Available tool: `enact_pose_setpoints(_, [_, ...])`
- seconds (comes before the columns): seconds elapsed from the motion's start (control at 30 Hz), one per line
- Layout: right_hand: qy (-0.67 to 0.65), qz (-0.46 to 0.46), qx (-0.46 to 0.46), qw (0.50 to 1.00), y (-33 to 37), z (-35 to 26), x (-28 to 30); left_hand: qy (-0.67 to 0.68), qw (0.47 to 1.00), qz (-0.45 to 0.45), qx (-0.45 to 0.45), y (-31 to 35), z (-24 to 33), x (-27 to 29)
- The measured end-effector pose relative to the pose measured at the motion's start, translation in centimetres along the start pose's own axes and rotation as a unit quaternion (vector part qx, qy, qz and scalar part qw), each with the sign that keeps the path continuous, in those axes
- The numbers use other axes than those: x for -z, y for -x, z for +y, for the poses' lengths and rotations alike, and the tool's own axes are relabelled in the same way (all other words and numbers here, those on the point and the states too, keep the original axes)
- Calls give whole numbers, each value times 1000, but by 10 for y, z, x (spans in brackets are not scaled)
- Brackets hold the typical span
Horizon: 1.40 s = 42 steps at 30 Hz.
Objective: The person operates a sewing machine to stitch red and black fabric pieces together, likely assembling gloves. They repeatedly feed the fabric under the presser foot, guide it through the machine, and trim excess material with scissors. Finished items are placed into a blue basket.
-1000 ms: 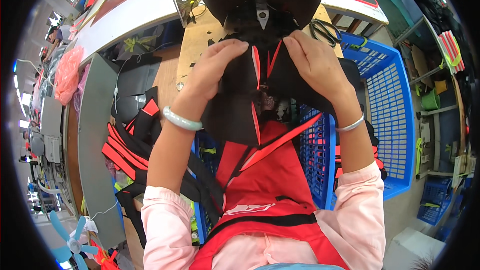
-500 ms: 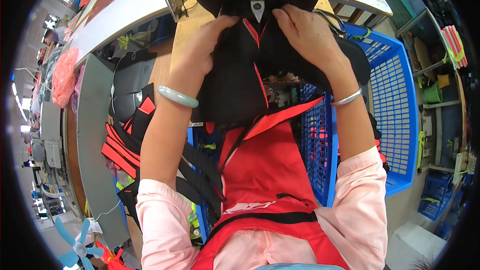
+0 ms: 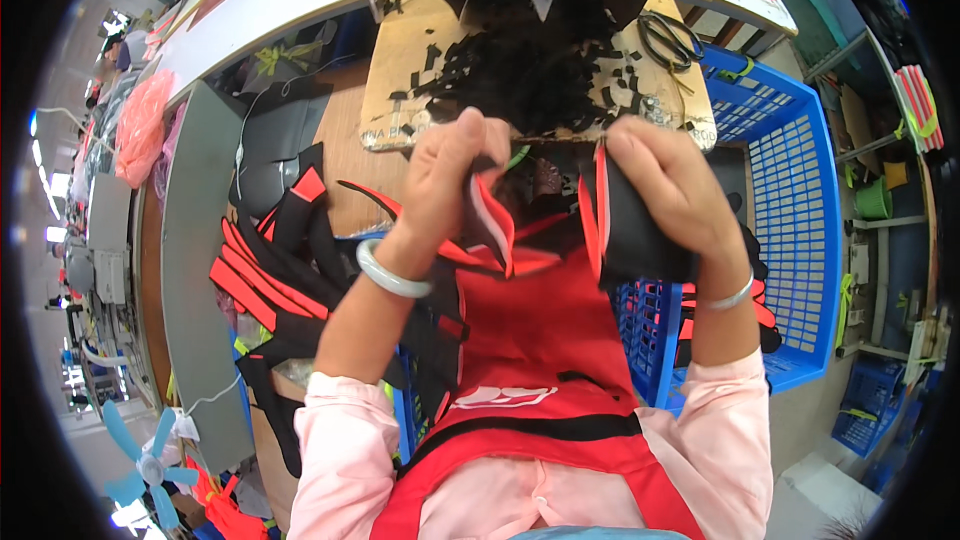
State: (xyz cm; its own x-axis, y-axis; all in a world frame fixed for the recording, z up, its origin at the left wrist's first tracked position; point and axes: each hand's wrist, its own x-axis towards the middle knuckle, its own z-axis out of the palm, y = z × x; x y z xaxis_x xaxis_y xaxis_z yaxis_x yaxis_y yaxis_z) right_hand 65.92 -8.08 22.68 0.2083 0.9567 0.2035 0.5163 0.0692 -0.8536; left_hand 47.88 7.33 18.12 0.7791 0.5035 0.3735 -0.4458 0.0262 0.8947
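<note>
My left hand [image 3: 445, 175] is closed around a piece of black fabric [image 3: 488, 225] whose red inner face and pale edge show. In my right hand [image 3: 685, 190], also closed, is a wider stretch of black fabric [image 3: 645, 240] with a red edge. Whether both are one piece, I cannot tell. Both hands are just before the near edge of a wooden board [image 3: 385, 120], above my red apron [image 3: 540, 330]. Small black scraps [image 3: 520, 70] are heaped on the board. Over the heap hangs a pointed metal part [image 3: 541, 0] of a machine, apart from the fabric.
Black-handled scissors [image 3: 668, 40] lie at the board's right. A blue plastic basket [image 3: 812, 190] with black and red pieces stands on the right. Left of me, black and red fabric strips [image 3: 262, 285] are piled beside a grey panel [image 3: 200, 270]. A blue fan [image 3: 150, 470] is lower left.
Both hands have come back toward me with the black fabric, away from the pointed metal part. The board, the scraps and the scissors now show more fully.
</note>
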Motion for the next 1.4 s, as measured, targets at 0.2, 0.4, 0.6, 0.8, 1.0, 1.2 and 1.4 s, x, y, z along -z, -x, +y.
enact_pose_setpoints(0.2, [-62,32,106,992,59,-53,-51,79,990,-81,-87,55,19,-30])
enact_pose_setpoints(0.4, [-1,140,256,956,76,-70,-93,344,939,5,10,80,37,-66])
enact_pose_setpoints(0.6, [114,127,217,961,87,-66,-113,491,859,91,114,86,1,-78])
enact_pose_setpoints(0.8, [208,116,153,959,115,-74,-107,523,825,120,178,93,1,-101])
enact_pose_setpoints(1.0, [243,107,108,958,132,-79,-102,502,820,123,245,103,-8,-120])
enact_pose_setpoints(1.2, [293,149,95,940,129,-100,-72,216,948,-30,232,127,48,-93])
enact_pose_setpoints(1.4, [357,152,105,915,106,-106,-57,-88,945,-214,230,141,74,-74])
